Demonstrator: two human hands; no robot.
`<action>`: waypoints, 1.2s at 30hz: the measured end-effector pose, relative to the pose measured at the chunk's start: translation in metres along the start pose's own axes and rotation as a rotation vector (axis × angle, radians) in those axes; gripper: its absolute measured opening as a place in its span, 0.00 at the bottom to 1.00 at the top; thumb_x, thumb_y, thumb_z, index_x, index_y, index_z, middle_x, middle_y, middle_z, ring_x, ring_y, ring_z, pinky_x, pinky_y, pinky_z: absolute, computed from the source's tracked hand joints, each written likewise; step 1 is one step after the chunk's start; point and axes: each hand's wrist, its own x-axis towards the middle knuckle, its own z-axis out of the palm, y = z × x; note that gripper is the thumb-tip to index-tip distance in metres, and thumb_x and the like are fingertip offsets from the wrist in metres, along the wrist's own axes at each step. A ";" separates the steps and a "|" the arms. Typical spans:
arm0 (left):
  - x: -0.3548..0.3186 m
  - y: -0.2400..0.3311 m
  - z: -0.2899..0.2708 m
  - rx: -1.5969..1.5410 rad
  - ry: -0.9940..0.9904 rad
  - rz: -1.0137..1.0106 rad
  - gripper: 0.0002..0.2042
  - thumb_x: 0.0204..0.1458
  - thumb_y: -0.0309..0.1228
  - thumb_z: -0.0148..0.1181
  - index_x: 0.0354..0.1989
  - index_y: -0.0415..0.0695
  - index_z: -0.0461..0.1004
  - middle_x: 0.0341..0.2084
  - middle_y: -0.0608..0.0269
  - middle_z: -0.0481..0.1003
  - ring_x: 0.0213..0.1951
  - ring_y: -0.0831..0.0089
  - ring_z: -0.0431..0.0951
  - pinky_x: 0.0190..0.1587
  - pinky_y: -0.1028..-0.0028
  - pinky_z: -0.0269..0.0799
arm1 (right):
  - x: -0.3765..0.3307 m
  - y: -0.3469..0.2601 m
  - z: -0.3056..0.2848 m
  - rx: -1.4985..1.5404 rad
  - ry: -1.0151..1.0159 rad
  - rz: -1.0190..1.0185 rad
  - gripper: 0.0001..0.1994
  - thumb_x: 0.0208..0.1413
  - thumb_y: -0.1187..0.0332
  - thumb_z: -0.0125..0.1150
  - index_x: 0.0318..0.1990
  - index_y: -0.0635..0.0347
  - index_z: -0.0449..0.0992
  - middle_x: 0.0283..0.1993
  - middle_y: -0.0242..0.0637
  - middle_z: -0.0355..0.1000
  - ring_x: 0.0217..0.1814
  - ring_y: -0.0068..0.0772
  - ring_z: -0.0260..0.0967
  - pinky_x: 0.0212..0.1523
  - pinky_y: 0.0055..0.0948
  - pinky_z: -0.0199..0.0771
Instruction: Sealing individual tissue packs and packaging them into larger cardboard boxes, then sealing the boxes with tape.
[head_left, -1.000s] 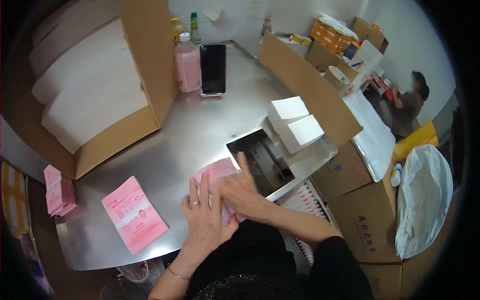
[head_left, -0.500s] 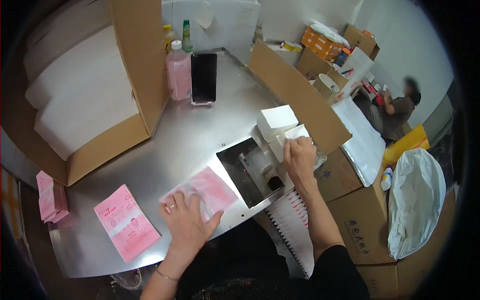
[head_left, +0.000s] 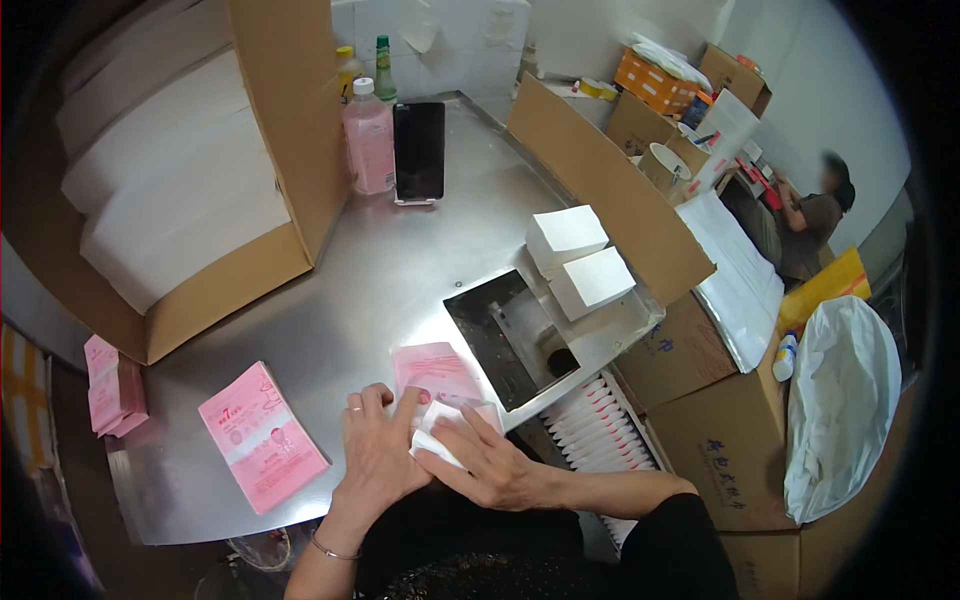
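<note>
As your right hand (head_left: 485,465) grips a folded white tissue pad (head_left: 440,422) over a pink packet (head_left: 432,362) at the table's near edge, your left hand (head_left: 380,450) curls alongside, its hold hidden. The pad shows at least partly outside. Flat pink packets (head_left: 264,437) lie stacked leftward; two white blocks (head_left: 597,283) stand unwrapped; red-marked white packs (head_left: 600,425) already line a box below.

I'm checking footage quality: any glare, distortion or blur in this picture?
Head view: glare on the steel table near the pink packet; head view: dark corners, and the table's front edge bows; head view: the co-worker's head blurred, left hand and right hand fairly sharp.
</note>
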 end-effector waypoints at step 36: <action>-0.008 -0.006 0.014 -0.069 0.102 0.086 0.25 0.38 0.31 0.67 0.49 0.36 0.73 0.54 0.41 0.70 0.56 0.49 0.71 0.45 0.59 0.67 | -0.001 0.030 -0.017 -0.121 0.017 0.055 0.20 0.50 0.74 0.57 0.52 0.69 0.72 0.50 0.53 0.72 0.55 0.55 0.71 0.62 0.65 0.62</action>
